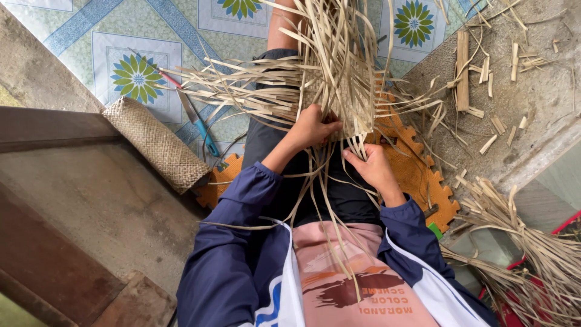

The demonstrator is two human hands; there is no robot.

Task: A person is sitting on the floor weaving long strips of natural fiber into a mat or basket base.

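A single head-mounted camera looked steeply down from above the person's torso, at close range. The lap and woven strips filled the frame centre; tiled floor occupied the upper left. No second view existed.

Both hands sit at the near edge of a woven mat spread over the person's lap, the left hand just left of the right hand. Left of the left hand, a knife lies on the floor beside a rolled mat. Right of the right hand lie cut strip pieces, with a strip bundle nearer the person.
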